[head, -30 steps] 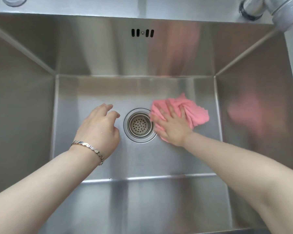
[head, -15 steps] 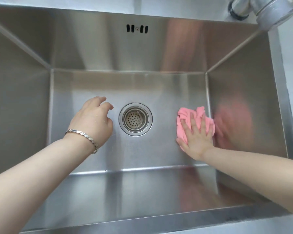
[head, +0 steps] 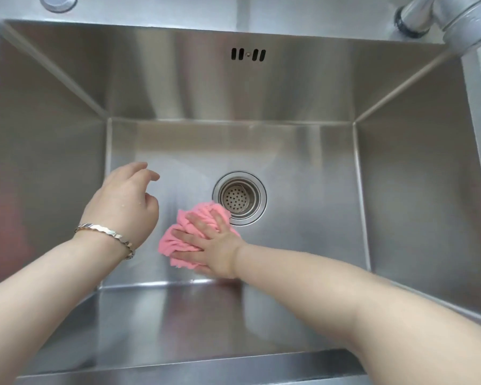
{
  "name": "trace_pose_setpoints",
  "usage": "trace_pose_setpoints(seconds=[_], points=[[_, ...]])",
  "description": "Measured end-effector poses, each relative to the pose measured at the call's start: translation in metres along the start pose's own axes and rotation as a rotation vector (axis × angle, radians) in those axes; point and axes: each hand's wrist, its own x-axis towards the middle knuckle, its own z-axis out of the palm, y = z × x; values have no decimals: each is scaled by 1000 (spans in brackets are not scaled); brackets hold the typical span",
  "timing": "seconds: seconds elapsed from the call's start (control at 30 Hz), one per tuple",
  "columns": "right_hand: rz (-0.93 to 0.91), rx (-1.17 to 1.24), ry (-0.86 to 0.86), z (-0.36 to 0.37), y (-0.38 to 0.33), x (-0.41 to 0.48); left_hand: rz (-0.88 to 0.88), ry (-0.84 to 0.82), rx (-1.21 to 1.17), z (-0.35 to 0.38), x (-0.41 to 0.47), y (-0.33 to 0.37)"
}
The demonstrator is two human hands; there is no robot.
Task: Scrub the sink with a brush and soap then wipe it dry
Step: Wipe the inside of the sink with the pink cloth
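The stainless-steel sink (head: 417,190) is a deep, square-cornered basin that fills nearly the whole view, and what lies in it is a crumpled pink cloth (head: 208,209) on the flat floor, toward the near side and just left of centre. The right hand (head: 217,245) lies flat on top of that cloth with its fingers (head: 199,220) straight and spread, pressing it down onto the steel rather than gripping it. The far edge of the cloth reaches the rim of the round drain strainer (head: 239,198) – touching or just overlapping its near-left edge – while the perforated basket sits sunk in the drain opening at the middle of the floor. The left hand (head: 122,207) is to the left of the cloth, apart from it, with its fingers loosely curled and holding nothing; whether it touches the sink floor cannot be told. A silver bracelet (head: 106,232) circles that wrist. High on the back wall is a row of dark overflow slots (head: 248,54). Beyond the rim, a chrome faucet (head: 442,18) juts in at the far right corner, and a round metal cap (head: 58,1) is set into the ledge at the far left. The pink of the cloth shows as a faint reflection in the near wall below the right hand.
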Motion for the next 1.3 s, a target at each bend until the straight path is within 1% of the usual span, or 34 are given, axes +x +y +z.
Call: trace_pose_setpoints(seconds=[0.03,0.07,0.13,0.17,0.23,0.3,0.33,0.4,0.43,0.5,0.53,0.57,0.6,0.63,0.67,0.7,0.73,0.77,0.83,0.9,1.0,1.07,1.13,1.23,1.3], points=[[10,-7,-65,-9,-13,13,-1,2,1,0,-1,0],[-23,-29,-109,-14,-24,23,-3,7,2,0,-1,0],[-144,-77,-179,-15,-35,26,-15,5,5,-1,-1,3],[-202,-93,-185,-16,-32,20,-19,6,3,-1,-1,5],[-262,-88,-201,-16,-12,-4,-17,10,-11,-2,-1,12],[-310,-49,-185,-4,18,-46,-6,11,-28,-3,-2,21],[-307,-43,-223,-1,37,-79,1,17,-39,-4,-2,27],[-262,-53,-268,-2,72,-143,15,25,-52,-5,-2,37],[-244,-97,-274,-2,91,-173,22,25,-58,-5,-2,42],[-91,-132,-435,-6,116,-212,37,26,-67,-4,-1,52],[24,-106,-428,-2,126,-219,41,20,-72,-2,-1,58],[192,-59,-352,-4,131,-216,41,16,-74,0,-1,62],[421,-4,-264,-7,132,-208,41,12,-77,1,-2,65],[649,64,-229,-6,129,-199,46,9,-78,1,-3,69],[817,133,-274,-5,124,-191,49,11,-79,0,-2,70],[919,237,-349,-3,116,-186,48,12,-76,-2,-3,71],[965,325,-424,-2,106,-182,46,14,-76,-4,-3,72],[952,384,-479,2,93,-182,41,17,-74,-8,-3,72],[865,462,-605,3,69,-187,18,14,-78,-12,-2,69],[827,517,-629,-4,58,-186,-7,13,-89,-17,-2,64],[792,663,-510,-24,42,-151,-22,-2,-93,-18,-4,57],[733,670,-443,-29,22,-109,-47,-14,-90,-17,-7,49],[615,675,-396,-38,-9,-64,-74,-31,-95,-16,-12,40],[525,948,-300,-61,-31,-19,-169,-65,-148,-20,-22,28],[502,1047,-212,-81,-32,-8,-280,-107,-213,-25,-27,22]])
